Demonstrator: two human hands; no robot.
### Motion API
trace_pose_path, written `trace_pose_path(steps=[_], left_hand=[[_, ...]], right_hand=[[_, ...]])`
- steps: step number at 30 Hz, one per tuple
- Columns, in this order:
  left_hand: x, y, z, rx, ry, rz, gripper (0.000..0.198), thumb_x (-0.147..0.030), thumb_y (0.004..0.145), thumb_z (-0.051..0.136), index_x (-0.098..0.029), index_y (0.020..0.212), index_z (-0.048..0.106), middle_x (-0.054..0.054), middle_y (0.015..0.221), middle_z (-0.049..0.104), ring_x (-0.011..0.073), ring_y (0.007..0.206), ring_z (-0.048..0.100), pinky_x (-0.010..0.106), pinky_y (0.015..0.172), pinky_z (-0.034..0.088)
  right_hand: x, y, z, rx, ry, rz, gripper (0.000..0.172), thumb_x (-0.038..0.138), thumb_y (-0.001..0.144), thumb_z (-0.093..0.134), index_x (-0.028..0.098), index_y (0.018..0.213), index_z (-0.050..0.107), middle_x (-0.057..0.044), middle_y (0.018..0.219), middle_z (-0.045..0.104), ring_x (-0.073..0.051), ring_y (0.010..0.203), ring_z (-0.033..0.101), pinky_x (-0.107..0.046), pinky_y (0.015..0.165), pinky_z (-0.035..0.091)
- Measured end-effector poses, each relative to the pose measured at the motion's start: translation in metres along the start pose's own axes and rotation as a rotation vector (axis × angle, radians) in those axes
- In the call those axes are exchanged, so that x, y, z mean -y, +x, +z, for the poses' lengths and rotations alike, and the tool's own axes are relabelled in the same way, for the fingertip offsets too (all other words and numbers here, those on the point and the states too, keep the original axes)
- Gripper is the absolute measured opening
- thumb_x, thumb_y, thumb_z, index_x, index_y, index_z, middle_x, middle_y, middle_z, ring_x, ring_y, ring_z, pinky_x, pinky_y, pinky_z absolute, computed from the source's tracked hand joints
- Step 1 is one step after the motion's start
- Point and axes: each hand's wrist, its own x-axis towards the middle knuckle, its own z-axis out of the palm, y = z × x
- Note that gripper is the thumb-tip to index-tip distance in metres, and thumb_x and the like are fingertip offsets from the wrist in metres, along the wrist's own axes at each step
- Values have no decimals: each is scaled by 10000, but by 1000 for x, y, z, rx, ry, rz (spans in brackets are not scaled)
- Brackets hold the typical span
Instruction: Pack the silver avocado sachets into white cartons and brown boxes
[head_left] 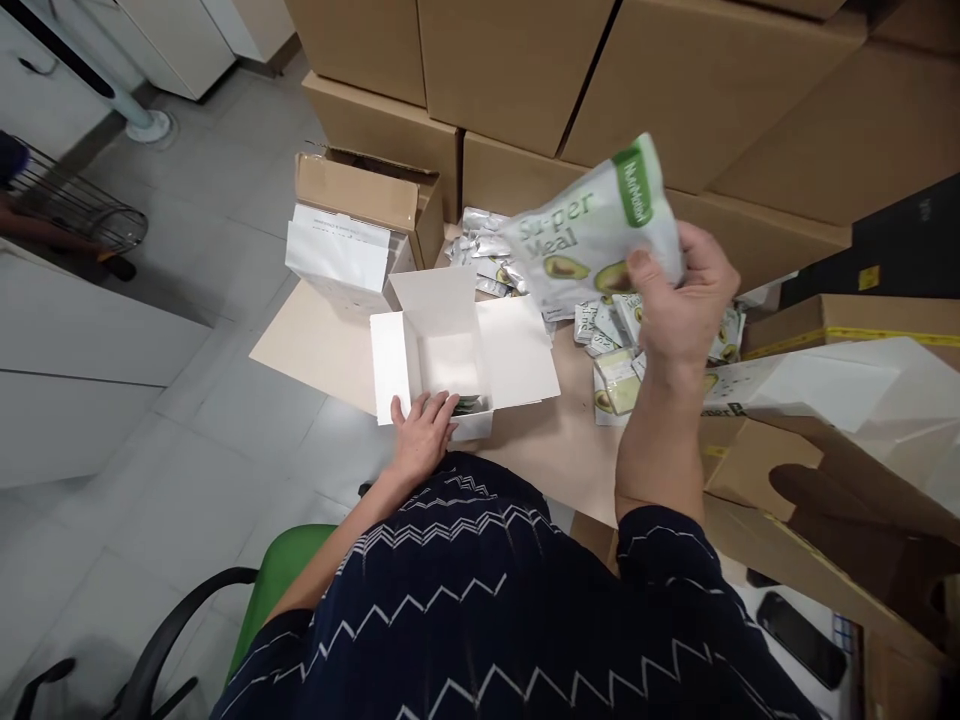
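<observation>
In my right hand, a white and green "Su-per Meal" pouch printed with avocados is gripped by its side, held tilted above the table. Below and to its left stands a white carton with its top flaps spread. My left hand lies over the carton's near edge, fingers stretched out. Some green-edged packets show inside, close to those fingertips; the hand partly hides them. Silvery sachets lie in a pile behind the carton. Small avocado-printed packets are heaped under the pouch.
Stacked brown boxes wall off the back. An open brown box and another white carton stand left on the table. Opened cartons crowd the right, with a phone below. A green chair is behind-left.
</observation>
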Motion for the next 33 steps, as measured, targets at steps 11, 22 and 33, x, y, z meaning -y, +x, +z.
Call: trace_pose_path(steps=[11, 22, 33], left_hand=[[-3, 0, -4, -4, -4, -7, 460, -353, 1013, 408, -291, 1461, 497, 121, 1442, 587, 344, 1328, 497, 732, 1148, 116], [-2, 0, -2, -13, -6, -4, 458, -339, 1021, 392, -274, 1463, 490, 122, 1444, 583, 342, 1340, 482, 744, 1143, 114], [-4, 0, -6, -11, 30, -24, 458, -329, 1004, 433, -269, 1454, 501, 184, 1468, 518, 333, 1318, 500, 726, 1144, 163]], right_hand=[[31, -73, 107, 826, -189, 30, 345, 292, 977, 450, 188, 1233, 656, -75, 1213, 710, -227, 1076, 657, -284, 876, 492], [39, -81, 148, 1484, -580, -168, 369, 233, 894, 611, 111, 1235, 537, -188, 1085, 703, -263, 937, 662, -281, 673, 379], [31, -82, 160, 1758, -504, -174, 303, 195, 929, 541, 87, 1182, 669, -192, 1179, 706, -250, 1018, 670, -271, 696, 402]])
